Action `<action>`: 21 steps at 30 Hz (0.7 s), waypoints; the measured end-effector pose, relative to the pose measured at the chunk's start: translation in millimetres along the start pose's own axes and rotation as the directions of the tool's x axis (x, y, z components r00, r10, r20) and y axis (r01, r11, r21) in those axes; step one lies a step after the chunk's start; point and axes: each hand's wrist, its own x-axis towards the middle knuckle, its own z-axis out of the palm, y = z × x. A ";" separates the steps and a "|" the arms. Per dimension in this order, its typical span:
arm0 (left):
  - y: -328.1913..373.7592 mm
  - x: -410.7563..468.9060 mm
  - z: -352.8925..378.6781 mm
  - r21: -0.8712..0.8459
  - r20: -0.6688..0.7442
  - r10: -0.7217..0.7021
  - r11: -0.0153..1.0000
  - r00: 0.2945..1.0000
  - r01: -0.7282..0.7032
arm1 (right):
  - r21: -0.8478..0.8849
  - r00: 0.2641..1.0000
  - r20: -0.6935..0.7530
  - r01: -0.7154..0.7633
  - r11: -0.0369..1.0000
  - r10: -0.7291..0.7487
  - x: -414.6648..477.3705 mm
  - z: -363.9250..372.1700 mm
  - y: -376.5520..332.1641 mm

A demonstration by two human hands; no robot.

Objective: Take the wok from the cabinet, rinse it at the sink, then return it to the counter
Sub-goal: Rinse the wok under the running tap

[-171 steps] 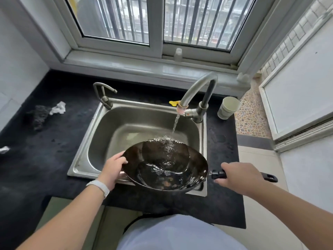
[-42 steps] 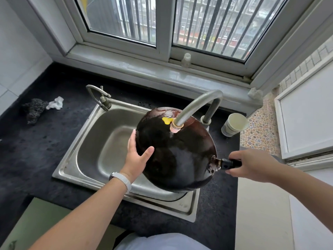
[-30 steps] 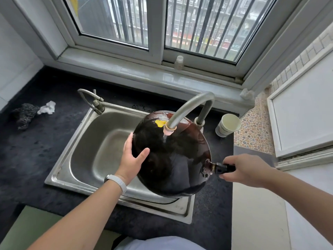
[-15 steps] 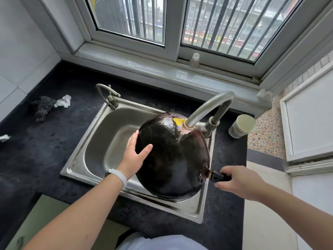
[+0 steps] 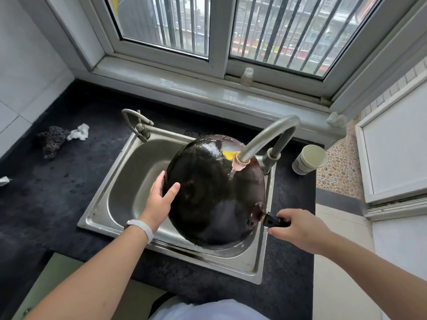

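Observation:
The dark wok (image 5: 215, 195) is turned bottom-up and tilted over the steel sink (image 5: 129, 192). Water runs from the curved tap (image 5: 265, 139) onto its wet outer side. My left hand (image 5: 161, 199) grips the wok's left rim, thumb on the dark outside and fingers behind the edge. My right hand (image 5: 298, 227) is closed around the black handle (image 5: 273, 221) at the lower right. The wok's inside is hidden from me.
Black counter (image 5: 46, 204) surrounds the sink. A dark scrubber (image 5: 50, 140) and a crumpled white tissue (image 5: 79, 132) lie at the left. A second small tap (image 5: 136, 121) stands at the sink's back left. A paper cup (image 5: 310, 159) lies right of the tap. A small bottle (image 5: 246, 77) stands on the sill.
The wok held water upright 5.7 s ago; it is now flipped bottom-up under the stream. Over the last second both hands kept their grip and the wok shifted only slightly.

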 end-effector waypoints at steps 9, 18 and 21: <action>-33.1 34.8 -25.1 -0.244 0.066 -0.104 0.963 0.992 0.117 | 0.201 0.997 0.082 -0.011 0.980 -0.006 5.2 -7.8 -2.7; 12.7 -5.0 -7.7 -0.267 -0.038 -0.081 0.961 0.996 0.068 | -0.119 0.998 -0.017 0.053 0.992 -0.055 6.7 -8.2 -7.5; 9.5 -8.9 -8.5 -0.267 -0.079 -0.051 0.963 0.996 0.029 | -0.195 0.998 -0.035 0.049 0.980 -0.057 4.4 -3.5 -8.8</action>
